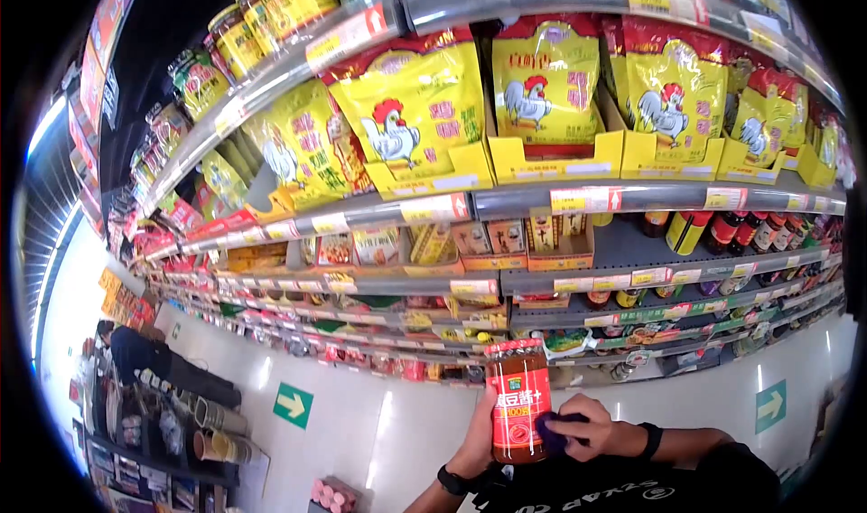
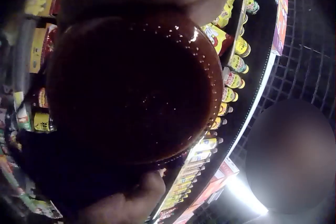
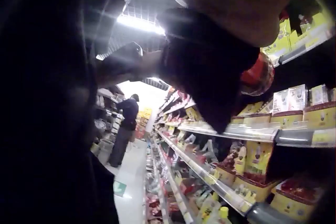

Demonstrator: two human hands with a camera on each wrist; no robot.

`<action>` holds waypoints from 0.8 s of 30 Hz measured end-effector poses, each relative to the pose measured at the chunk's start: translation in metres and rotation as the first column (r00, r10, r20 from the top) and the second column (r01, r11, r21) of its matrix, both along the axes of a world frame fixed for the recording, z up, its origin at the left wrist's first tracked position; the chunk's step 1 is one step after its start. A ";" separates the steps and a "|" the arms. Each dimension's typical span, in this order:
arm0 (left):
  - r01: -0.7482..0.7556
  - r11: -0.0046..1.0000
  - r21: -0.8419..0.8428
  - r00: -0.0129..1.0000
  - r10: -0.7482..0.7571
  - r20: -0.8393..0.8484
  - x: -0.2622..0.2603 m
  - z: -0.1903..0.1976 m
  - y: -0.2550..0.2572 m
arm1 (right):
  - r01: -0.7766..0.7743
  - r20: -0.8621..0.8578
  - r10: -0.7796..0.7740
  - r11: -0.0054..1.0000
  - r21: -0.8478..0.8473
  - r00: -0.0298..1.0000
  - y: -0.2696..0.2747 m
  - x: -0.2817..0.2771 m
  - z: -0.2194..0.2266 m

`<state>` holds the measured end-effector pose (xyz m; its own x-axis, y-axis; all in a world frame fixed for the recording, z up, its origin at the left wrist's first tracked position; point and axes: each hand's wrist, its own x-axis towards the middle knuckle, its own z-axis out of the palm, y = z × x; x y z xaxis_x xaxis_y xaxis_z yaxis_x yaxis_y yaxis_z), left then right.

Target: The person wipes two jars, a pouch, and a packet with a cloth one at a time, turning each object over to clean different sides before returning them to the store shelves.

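A glass jar of red-brown sauce [image 1: 517, 376] with a red label stands upright in front of the person's chest. The left hand [image 1: 477, 439] grips it from the left side. Against the jar's lower right side, the right hand [image 1: 591, 427] holds a bunched dark purple cloth [image 1: 553, 433]. From below, the left wrist view shows the jar's dark round base [image 2: 136, 92], filling much of the picture. In the right wrist view the cloth [image 3: 205, 66] hangs dark under the hand, with part of the jar [image 3: 259, 77] behind it.
Long shelves [image 1: 542, 201] ahead hold yellow bags with a rooster picture [image 1: 546, 84], boxes and jars. Another person [image 1: 167, 364] bends over a stocked rack at the left. Green arrow signs [image 1: 293, 406] mark the pale floor. Pink rolls or cups [image 1: 334, 495] sit low near the front.
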<state>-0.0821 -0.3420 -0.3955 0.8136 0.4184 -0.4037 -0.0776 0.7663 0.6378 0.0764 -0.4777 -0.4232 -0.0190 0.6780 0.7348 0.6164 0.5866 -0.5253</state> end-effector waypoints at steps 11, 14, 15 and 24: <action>-0.126 0.964 0.234 0.992 0.116 0.056 -0.053 -0.018 0.064 | 0.214 -0.546 -0.389 0.909 -0.357 0.742 0.094 -0.076 -0.021; -0.261 0.929 0.263 0.965 0.241 0.108 -0.071 -0.015 0.090 | 0.019 -0.714 -0.350 0.904 -0.427 0.606 0.107 -0.103 -0.043; -0.292 0.922 0.255 0.954 0.262 0.148 -0.077 -0.019 0.100 | -0.038 -0.768 -0.401 0.875 -0.482 0.499 0.113 -0.114 -0.044; -0.288 0.742 0.606 0.952 0.290 0.097 -0.120 -0.045 0.167 | -0.042 -0.743 -0.566 0.785 -0.618 0.357 0.166 -0.171 -0.031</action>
<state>-0.2021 -0.1750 -0.4409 0.6124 0.7904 0.0141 -0.2284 0.1598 0.9604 -0.0943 -0.3119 -0.4540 0.6504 0.7280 -0.2170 -0.2951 -0.0210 -0.9552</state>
